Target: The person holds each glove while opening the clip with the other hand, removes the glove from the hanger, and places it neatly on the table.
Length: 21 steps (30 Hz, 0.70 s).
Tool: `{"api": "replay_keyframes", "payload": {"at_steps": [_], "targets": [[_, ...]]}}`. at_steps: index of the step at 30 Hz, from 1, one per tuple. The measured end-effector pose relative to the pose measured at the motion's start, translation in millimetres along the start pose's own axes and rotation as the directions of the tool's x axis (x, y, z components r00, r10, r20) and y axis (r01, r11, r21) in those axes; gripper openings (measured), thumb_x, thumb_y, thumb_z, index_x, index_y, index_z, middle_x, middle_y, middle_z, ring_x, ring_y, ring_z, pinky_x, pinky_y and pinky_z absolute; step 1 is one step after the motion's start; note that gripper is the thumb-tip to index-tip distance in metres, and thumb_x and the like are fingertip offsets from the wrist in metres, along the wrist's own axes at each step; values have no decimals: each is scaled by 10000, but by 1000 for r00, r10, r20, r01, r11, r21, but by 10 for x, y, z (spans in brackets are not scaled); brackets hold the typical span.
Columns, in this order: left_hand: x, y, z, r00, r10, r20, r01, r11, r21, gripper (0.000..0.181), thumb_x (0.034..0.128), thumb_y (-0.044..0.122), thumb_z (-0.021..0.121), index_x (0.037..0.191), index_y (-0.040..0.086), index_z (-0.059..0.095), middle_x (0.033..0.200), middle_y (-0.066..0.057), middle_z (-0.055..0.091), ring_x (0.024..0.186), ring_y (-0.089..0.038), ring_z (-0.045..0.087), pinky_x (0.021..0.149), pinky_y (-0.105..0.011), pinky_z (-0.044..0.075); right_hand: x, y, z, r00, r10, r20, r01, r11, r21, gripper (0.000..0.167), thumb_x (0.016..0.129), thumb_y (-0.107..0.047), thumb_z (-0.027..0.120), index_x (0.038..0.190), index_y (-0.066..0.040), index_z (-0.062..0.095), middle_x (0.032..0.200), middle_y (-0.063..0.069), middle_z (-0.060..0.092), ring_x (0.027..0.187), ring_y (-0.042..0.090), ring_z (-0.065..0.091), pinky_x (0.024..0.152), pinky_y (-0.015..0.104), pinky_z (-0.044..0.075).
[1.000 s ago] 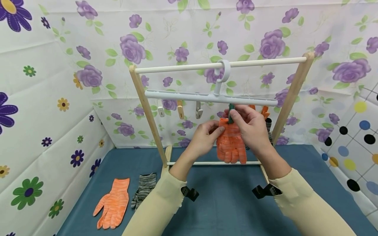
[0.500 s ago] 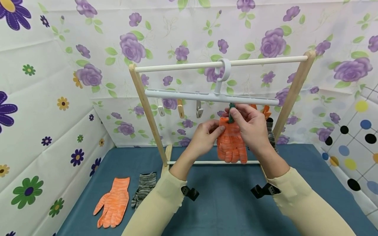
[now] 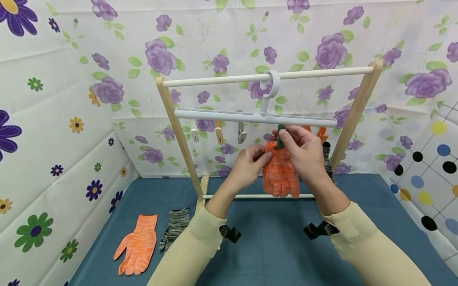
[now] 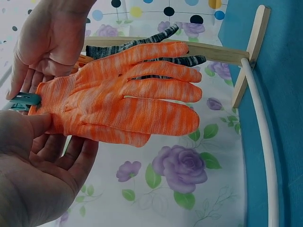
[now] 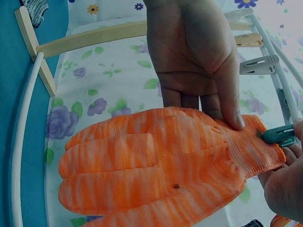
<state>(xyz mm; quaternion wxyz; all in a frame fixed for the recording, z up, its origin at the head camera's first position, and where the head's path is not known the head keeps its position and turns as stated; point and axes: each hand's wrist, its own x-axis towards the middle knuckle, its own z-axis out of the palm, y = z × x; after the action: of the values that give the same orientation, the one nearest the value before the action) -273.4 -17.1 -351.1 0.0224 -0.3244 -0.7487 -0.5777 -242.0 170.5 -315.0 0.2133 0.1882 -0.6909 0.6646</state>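
An orange knit glove hangs fingers down beneath the white hanger. My left hand pinches the left edge of its cuff between thumb and fingers. On the right, my right hand holds a green clothespin at the top of the cuff. The right wrist view shows the clothespin with its tip over the cuff edge and my right thumb by its outer end. In the left wrist view the glove is spread flat, and my left hand supports the cuff.
White, yellow and grey clothespins hang left of my hands. Orange clothespins and a grey-black glove hang at right. Another orange glove and a grey-black glove lie on the table. A wooden rack carries the hanger.
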Motion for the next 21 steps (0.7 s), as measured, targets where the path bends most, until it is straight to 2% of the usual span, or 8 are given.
{"api": "replay_keyframes", "payload": {"at_steps": [6, 11, 15, 21], "targets": [[-16, -5, 1, 1000, -11, 3, 11, 1000, -6, 263, 1123, 204, 583, 1285, 30, 695, 1099, -78, 744, 920, -193, 690, 856, -515, 581, 7, 2, 2, 1000, 0, -17, 0, 1000, -21, 376, 1083, -290, 651, 1340, -20, 699, 1207, 112, 762, 1155, 198, 710, 1018, 275, 532], [-42, -24, 2, 1000, -24, 5, 24, 1000, 7, 251, 1122, 210, 585, 1275, 45, 696, 1073, -50, 745, 901, -180, 688, 801, -396, 581, 6, 2, 6, 1000, -1, -20, 0, 1000, -22, 388, 1085, -276, 649, 1351, 3, 687, 1208, 121, 761, 1164, 200, 704, 1023, 276, 530], [-58, -42, 1, 1000, -23, 2, 23, 1000, 5, 240, 1119, 205, 589, 1255, 43, 702, 1062, -53, 743, 887, -186, 685, 770, -332, 568, 4, -1, 9, 1000, -4, -21, 3, 999, -36, 368, 1086, -278, 646, 1347, -24, 699, 1205, 114, 765, 1172, 196, 700, 1038, 278, 520], [-76, -57, -9, 1000, -24, 3, 24, 1000, -2, 259, 1121, 202, 584, 1265, 22, 702, 1082, -77, 745, 902, -194, 691, 781, -315, 566, 4, -4, 5, 1000, -4, -20, 4, 1000, -29, 363, 1087, -283, 644, 1338, -28, 706, 1219, 152, 755, 1190, 205, 693, 1085, 303, 491]]}}
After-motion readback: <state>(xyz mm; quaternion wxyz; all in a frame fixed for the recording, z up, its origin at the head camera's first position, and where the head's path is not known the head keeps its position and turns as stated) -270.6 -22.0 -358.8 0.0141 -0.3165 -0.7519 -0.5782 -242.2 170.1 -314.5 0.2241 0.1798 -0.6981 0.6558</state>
